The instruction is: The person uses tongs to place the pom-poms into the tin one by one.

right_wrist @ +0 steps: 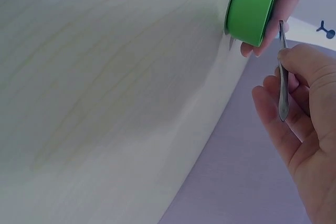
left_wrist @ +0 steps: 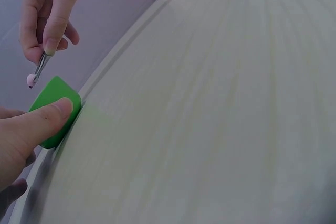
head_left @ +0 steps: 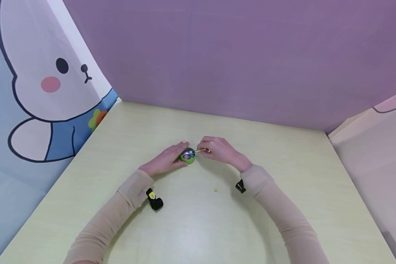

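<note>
My left hand [head_left: 166, 160] holds a small round green container [right_wrist: 251, 15] on the table, thumb on one side and fingers on the other. Small beads in purple and blue tones [head_left: 187, 156] show inside it. Metal tweezers [right_wrist: 284, 90] are pinched between the thumb and fingers of my right hand [head_left: 218, 150], just right of the container. In the left wrist view, a small pale pink bead [left_wrist: 30, 79] sits at the tweezer tips, above the container's rim.
One pale yellow-green bead [head_left: 216, 189] lies on the light wooden table [head_left: 191, 220], nearer me than the container. Black cameras [head_left: 156, 202] hang at both wrists. A purple cloth wall [head_left: 234, 62] stands behind the table, and a cartoon-printed cloth [head_left: 29, 99] at its left.
</note>
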A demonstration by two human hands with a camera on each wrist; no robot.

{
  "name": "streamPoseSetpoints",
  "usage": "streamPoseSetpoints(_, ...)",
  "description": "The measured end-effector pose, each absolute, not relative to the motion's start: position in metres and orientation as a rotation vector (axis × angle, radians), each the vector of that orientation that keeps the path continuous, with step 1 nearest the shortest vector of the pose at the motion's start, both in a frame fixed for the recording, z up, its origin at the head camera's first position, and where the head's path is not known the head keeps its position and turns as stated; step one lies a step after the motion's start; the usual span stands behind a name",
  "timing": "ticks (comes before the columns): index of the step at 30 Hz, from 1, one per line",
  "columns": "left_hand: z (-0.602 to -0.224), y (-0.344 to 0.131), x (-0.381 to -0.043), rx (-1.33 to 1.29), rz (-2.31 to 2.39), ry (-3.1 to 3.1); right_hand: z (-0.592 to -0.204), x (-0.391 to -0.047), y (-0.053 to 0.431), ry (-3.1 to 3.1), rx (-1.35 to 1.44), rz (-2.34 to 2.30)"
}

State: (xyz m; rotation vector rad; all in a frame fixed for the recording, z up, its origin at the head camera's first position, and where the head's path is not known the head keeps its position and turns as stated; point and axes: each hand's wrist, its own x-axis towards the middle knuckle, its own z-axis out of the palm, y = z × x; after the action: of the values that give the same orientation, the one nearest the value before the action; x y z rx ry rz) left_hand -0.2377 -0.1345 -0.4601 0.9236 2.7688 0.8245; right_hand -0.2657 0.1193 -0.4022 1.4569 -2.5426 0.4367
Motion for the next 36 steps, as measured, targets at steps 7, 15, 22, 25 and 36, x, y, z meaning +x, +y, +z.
streamPoseSetpoints(7, -0.4584, -0.1337, -0.236, 0.918, 0.854, 2.751, -0.4018, -0.2649, 0.1183, -2.544, 1.457, 0.435)
streamPoseSetpoints(15, -0.4608, -0.1338, -0.2371, 0.915, 0.829, 2.76, -0.4029, -0.2646, 0.118, -2.56, 1.454, 0.442)
streamPoseSetpoints(22, -0.4608, -0.1335, -0.2373, 0.925, 0.825, 2.769, -0.4032, -0.2642, 0.1172, -2.571, 1.45, 0.452)
streamPoseSetpoints(25, -0.4616, -0.1335, -0.2382, 0.931, 0.824, 2.772, -0.4033, -0.264, 0.1171, -2.568, 1.456, 0.454)
streamPoseSetpoints(36, -0.4617, -0.1346, -0.239, 0.924, 0.814, 2.775, -0.4022, -0.2634, 0.119, -2.573, 1.449, 0.468)
